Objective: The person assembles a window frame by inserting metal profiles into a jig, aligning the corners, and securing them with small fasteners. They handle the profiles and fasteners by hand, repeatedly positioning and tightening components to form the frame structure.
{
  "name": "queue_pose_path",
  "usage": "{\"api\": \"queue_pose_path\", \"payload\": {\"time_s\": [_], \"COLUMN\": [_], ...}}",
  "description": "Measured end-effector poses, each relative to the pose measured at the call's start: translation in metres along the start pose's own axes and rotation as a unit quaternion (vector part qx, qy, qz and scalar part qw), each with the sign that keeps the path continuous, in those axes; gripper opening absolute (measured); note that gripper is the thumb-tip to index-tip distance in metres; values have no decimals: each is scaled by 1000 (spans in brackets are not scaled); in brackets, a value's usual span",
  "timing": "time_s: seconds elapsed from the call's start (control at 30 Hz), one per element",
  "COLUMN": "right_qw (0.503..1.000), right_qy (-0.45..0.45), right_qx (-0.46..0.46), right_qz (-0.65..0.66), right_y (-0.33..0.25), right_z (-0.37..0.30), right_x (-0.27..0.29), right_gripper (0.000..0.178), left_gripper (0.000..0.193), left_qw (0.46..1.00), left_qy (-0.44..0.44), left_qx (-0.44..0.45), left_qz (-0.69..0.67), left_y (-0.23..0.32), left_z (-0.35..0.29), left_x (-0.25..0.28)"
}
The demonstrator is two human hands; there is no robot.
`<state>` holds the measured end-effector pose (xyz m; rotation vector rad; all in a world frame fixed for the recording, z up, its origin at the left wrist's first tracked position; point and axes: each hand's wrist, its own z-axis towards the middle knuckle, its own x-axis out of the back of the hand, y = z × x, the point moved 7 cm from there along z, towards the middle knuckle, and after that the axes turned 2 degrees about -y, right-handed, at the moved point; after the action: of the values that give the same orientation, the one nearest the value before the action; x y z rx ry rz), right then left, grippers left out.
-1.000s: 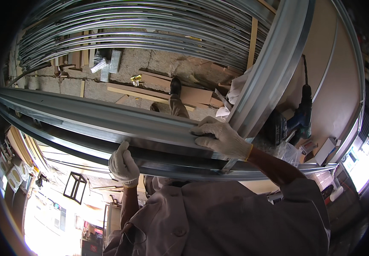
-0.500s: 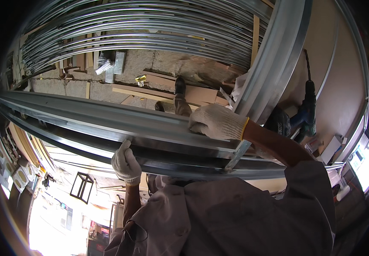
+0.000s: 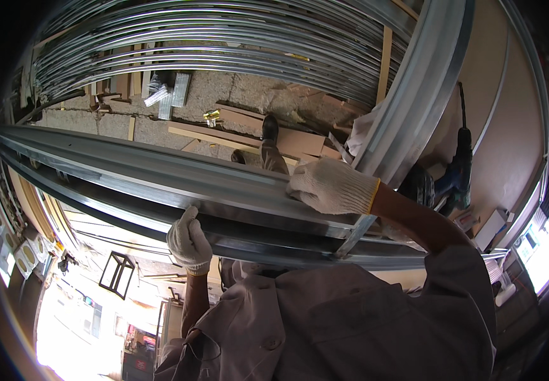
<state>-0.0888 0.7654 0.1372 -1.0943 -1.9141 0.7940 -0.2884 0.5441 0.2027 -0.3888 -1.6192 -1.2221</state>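
Note:
Both my hands wear off-white knitted gloves at a long grey metal channel [image 3: 128, 168] running across in front of me. My left hand [image 3: 189, 244] is at its near lip, fingers bunched together and the upper fingertip against the metal. On the channel's upper face rests my right hand [image 3: 331, 185], its fingers curled down and closed. Whatever its fingertips may hold is hidden underneath. Close to the right wrist, a short metal crosspiece [image 3: 354, 238] joins the channel to the lower rail [image 3: 268, 247].
A wide metal section [image 3: 414, 95] rises at the right, beside a power drill [image 3: 457, 168] with a long bit. Thin metal rods [image 3: 223, 38] lie in rows beyond. Wood strips [image 3: 204, 136] and shiny metal offcuts [image 3: 176, 92] litter the floor. A black frame [image 3: 117, 274] stands lower left.
The view has shifted slightly, with the drill and wide section now a little farther right. Both hands keep nearly the same places on the channel.

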Motion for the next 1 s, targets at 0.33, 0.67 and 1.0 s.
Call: {"api": "queue_pose_path", "payload": {"time_s": [0.33,0.67,1.0], "right_qw": [987,976,978], "right_qy": [63,98,118], "right_qx": [17,-41,-45], "right_qz": [147,189,167], "right_y": [-2,-3,0], "right_z": [-21,-21,-19], "right_x": [13,4,4], "right_gripper": [29,28,22], "left_gripper": [21,21,21], "left_qw": [1000,1000,1000], "left_qy": [-5,0,3], "left_qx": [15,6,-5], "left_qz": [-3,-7,-5], "left_y": [0,-1,-2], "left_z": [1,-1,-2], "left_x": [0,0,0]}}
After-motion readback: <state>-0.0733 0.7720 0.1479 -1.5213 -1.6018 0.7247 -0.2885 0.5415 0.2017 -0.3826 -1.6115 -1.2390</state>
